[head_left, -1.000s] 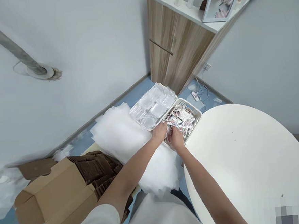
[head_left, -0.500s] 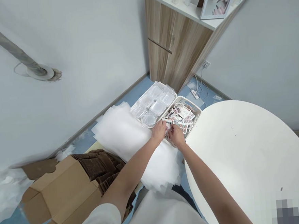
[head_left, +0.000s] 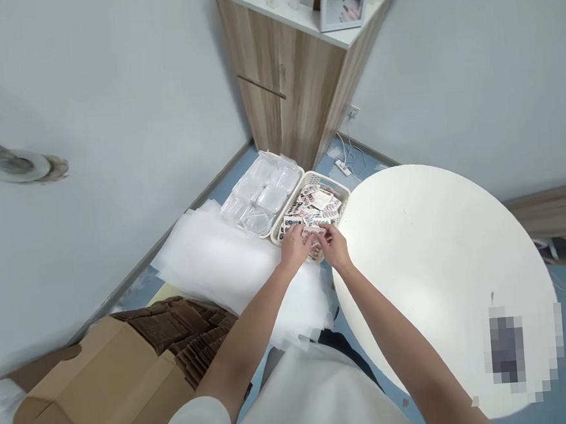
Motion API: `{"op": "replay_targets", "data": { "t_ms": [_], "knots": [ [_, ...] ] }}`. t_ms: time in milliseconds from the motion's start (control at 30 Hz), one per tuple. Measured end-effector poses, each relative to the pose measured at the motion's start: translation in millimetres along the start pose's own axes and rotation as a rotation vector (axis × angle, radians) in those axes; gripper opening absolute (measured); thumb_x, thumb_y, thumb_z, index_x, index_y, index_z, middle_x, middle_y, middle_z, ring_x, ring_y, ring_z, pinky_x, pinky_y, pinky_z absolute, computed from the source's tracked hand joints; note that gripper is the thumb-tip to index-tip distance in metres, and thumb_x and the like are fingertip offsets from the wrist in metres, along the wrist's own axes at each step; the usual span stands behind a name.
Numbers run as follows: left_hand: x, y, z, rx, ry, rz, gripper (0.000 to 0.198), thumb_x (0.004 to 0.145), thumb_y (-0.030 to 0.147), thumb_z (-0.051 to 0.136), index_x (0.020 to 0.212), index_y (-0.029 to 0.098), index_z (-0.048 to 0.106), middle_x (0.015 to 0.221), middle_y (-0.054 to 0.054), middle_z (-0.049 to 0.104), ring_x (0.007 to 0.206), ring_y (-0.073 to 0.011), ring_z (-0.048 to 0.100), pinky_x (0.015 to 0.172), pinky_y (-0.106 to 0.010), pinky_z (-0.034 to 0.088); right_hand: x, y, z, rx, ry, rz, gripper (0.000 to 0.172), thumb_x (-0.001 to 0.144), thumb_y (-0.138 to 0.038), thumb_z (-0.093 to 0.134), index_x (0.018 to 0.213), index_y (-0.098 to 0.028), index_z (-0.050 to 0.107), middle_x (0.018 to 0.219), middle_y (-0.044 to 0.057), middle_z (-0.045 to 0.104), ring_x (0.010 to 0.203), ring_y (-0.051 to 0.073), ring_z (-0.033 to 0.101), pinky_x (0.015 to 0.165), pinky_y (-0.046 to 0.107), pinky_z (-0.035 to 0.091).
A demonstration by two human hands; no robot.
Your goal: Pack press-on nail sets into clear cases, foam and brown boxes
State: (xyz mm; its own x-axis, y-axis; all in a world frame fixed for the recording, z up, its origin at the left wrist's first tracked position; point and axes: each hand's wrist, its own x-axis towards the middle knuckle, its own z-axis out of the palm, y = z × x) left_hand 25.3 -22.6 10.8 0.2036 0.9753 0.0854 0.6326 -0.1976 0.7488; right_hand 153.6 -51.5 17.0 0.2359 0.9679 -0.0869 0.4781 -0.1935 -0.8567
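Over the near end of a white perforated basket [head_left: 345,198], both hands are closed on one small pale card of press-on nails [head_left: 315,230]. My left hand [head_left: 294,250] pinches its left side, and my right hand [head_left: 336,248] grips the right side. Beneath and beyond them, the basket is heaped with similar nail cards [head_left: 318,203] in mixed colours. Fingers hide part of the held card. Just left of that basket stands a second white basket filled with clear plastic boxes [head_left: 262,191].
A stack of white translucent sheets [head_left: 212,249] lies left of my forearms, with brown cardboard boxes [head_left: 110,372] nearer me. On the right is a round white table [head_left: 426,247] bearing a blurred-out dark object. Behind the baskets stand a wooden cabinet [head_left: 292,69] and a power strip [head_left: 342,167].
My view has turned to the right. Both hands have come up slightly from the basket's contents, and the card between them now shows more plainly.
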Motion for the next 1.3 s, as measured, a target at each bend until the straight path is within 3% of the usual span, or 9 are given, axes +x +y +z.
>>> {"op": "replay_targets", "data": {
  "t_ms": [167, 367, 633, 833, 1000, 1167, 1300],
  "knots": [
    [-23, 35, 18.9, -0.164, -0.157, -0.069, 0.017, 0.074, 0.034, 0.054, 0.077, 0.017, 0.054, 0.066, 0.000, 0.053, 0.062, -0.0125, 0.049, 0.059, -0.023, 0.036, -40, 10, -47, 0.255, 0.032, 0.138, 0.040, 0.070, -0.037, 0.056, 0.105, -0.019, 0.051, 0.088, 0.004, 0.059, 0.070, 0.013, 0.053, 0.063, 0.028, 0.045],
    [-74, 76, 47.7, -0.274, -0.362, -0.129, 0.023, 0.070, 0.040, 0.057, 0.073, 0.017, 0.056, 0.057, 0.004, 0.051, 0.051, -0.0092, 0.045, 0.050, -0.021, 0.032, -103, 37, -103, 0.369, 0.051, 0.242, 0.040, 0.066, -0.044, 0.059, 0.098, -0.020, 0.058, 0.083, 0.003, 0.058, 0.066, 0.013, 0.053, 0.062, 0.028, 0.045],
    [-137, 139, 76.4, -0.777, -0.712, -0.337, 0.035, 0.067, 0.041, 0.061, 0.090, 0.014, 0.058, 0.077, -0.004, 0.061, 0.066, -0.0123, 0.056, 0.058, -0.022, 0.040, -183, 72, -171, 0.471, 0.122, 0.324, 0.035, 0.065, -0.040, 0.062, 0.093, -0.020, 0.061, 0.078, 0.001, 0.055, 0.059, 0.011, 0.052, 0.059, 0.028, 0.044],
    [-177, 160, 101.7, -0.812, -0.683, -0.456, 0.032, 0.064, 0.037, 0.067, 0.085, 0.015, 0.057, 0.073, -0.002, 0.060, 0.068, -0.0117, 0.059, 0.066, -0.025, 0.042, -220, 99, -206, 0.619, 0.255, 0.359, 0.037, 0.063, -0.043, 0.064, 0.091, -0.019, 0.061, 0.085, 0.003, 0.058, 0.065, 0.013, 0.056, 0.065, 0.031, 0.045],
    [-196, 169, 117.0, -0.799, -0.657, -0.502, 0.029, 0.065, 0.037, 0.065, 0.080, 0.015, 0.055, 0.072, -0.003, 0.062, 0.069, -0.0121, 0.060, 0.069, -0.026, 0.043, -236, 110, -214, 0.660, 0.297, 0.372, 0.036, 0.063, -0.044, 0.063, 0.089, -0.019, 0.059, 0.083, 0.002, 0.058, 0.064, 0.012, 0.056, 0.064, 0.030, 0.046],
    [-193, 172, 118.5, -0.710, -0.599, -0.441, 0.023, 0.068, 0.035, 0.062, 0.077, 0.014, 0.056, 0.068, -0.003, 0.062, 0.066, -0.0128, 0.060, 0.069, -0.028, 0.045, -242, 117, -211, 0.638, 0.254, 0.376, 0.034, 0.063, -0.043, 0.064, 0.087, -0.019, 0.058, 0.084, 0.005, 0.060, 0.069, 0.015, 0.058, 0.066, 0.032, 0.048],
    [-176, 171, 115.7, -0.633, -0.647, -0.293, 0.018, 0.070, 0.031, 0.059, 0.076, 0.014, 0.057, 0.067, -0.002, 0.061, 0.063, -0.0118, 0.059, 0.068, -0.029, 0.047, -235, 116, -221, 0.603, 0.217, 0.337, 0.039, 0.062, -0.039, 0.065, 0.095, -0.020, 0.058, 0.095, 0.008, 0.061, 0.085, 0.019, 0.058, 0.074, 0.035, 0.047]
  ]
}}
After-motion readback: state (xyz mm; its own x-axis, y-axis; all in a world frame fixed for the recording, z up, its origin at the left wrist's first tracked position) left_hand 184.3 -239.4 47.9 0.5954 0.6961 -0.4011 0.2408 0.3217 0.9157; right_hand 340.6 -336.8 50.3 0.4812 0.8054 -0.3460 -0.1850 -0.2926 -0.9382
